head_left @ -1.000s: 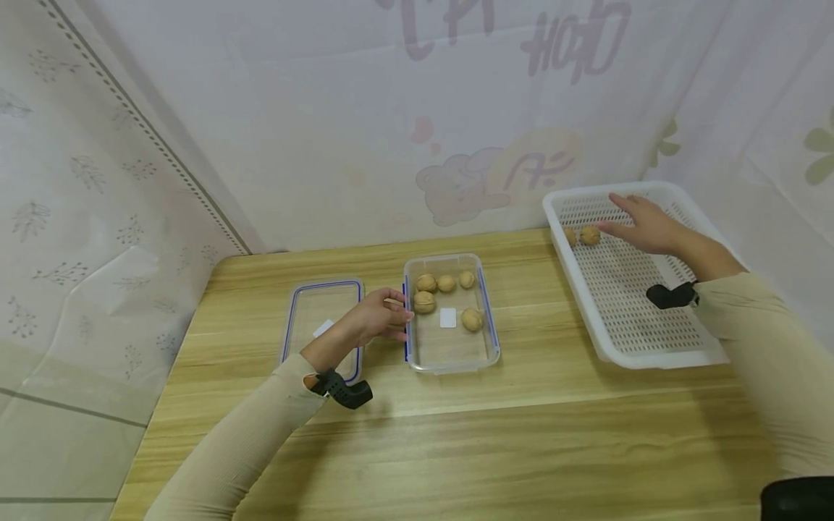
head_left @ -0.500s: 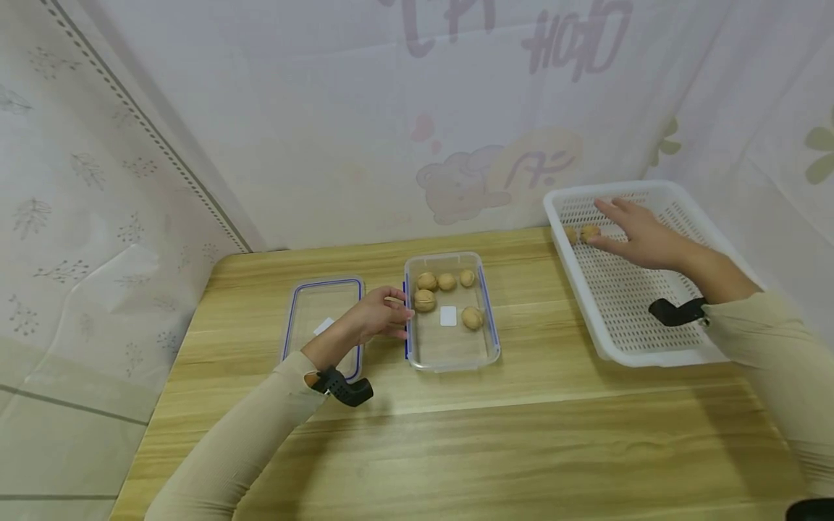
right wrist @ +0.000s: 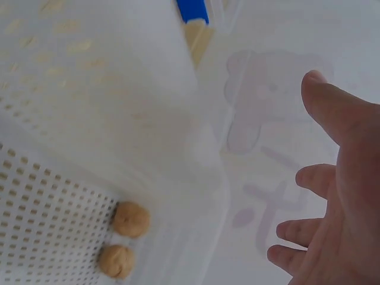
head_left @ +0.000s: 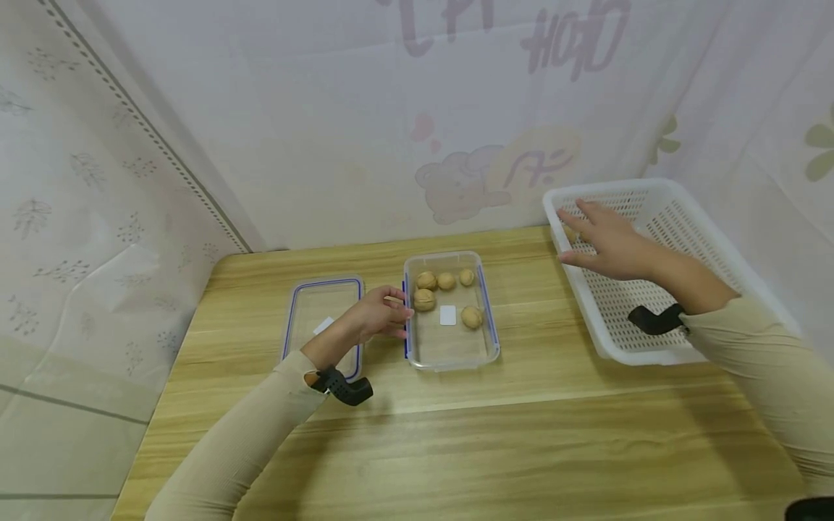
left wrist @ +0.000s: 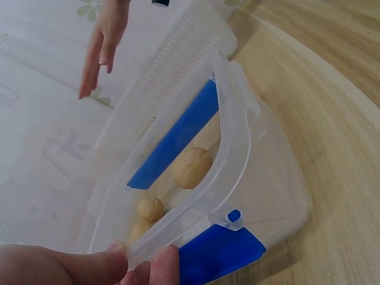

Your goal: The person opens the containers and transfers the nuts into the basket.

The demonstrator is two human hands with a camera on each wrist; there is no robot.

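Note:
A clear plastic food box (head_left: pixel 449 354) with blue side clips stands on the table with several walnuts (head_left: pixel 425 299) inside. My left hand (head_left: pixel 378 316) pinches its left rim between thumb and fingers, close up in the left wrist view. To the right is a white perforated basket (head_left: pixel 606 318). Over its far left corner my right hand (head_left: pixel 612 242) hovers palm down, fingers spread, holding nothing. Two walnuts (right wrist: pixel 131 219) lie in the basket's corner in the right wrist view, apart from the fingers; the hand largely hides them in the head view.
A clear lid (head_left: pixel 322 297) with a blue seal lies left of the box, partly under the left forearm. Wood-grain table (head_left: pixel 456 449) surface runs along the front. A printed white curtain (head_left: pixel 326 130) hangs right behind the table's back edge.
My right hand has moved left across the basket, from beside the two walnuts to over them and the basket's left rim. My left hand and the box have stayed put.

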